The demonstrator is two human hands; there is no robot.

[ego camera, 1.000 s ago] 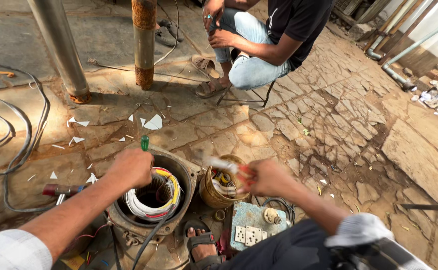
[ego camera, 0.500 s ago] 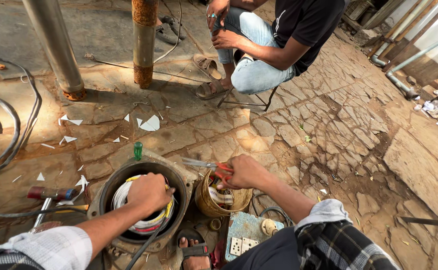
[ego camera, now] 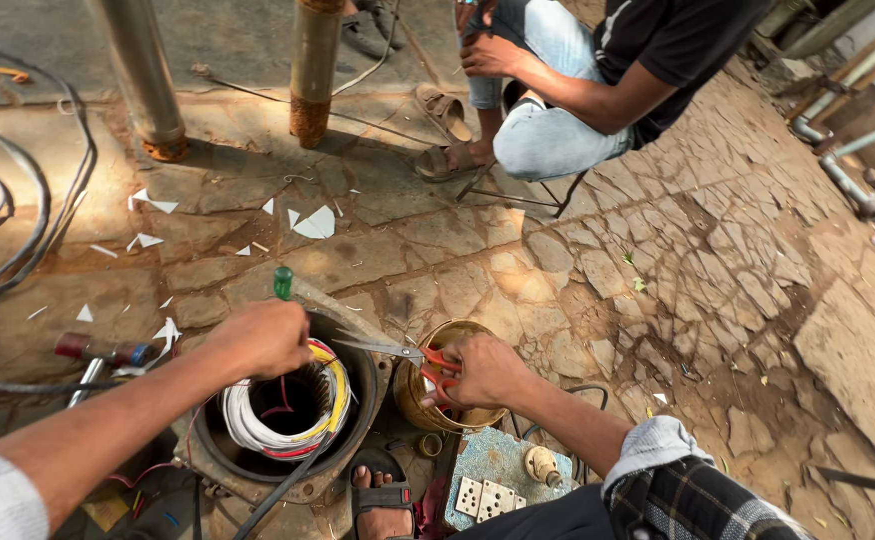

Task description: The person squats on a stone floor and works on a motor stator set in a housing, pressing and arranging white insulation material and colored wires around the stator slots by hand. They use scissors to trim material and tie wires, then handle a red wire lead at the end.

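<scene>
Left hand has shifted back onto the green-handled screwdriver, gripping it; right hand grips scissors, blades pointing left toward motor windings.

Red-handled scissors, white-and-yellow wire coil (red strands too), green-capped tool.
</scene>
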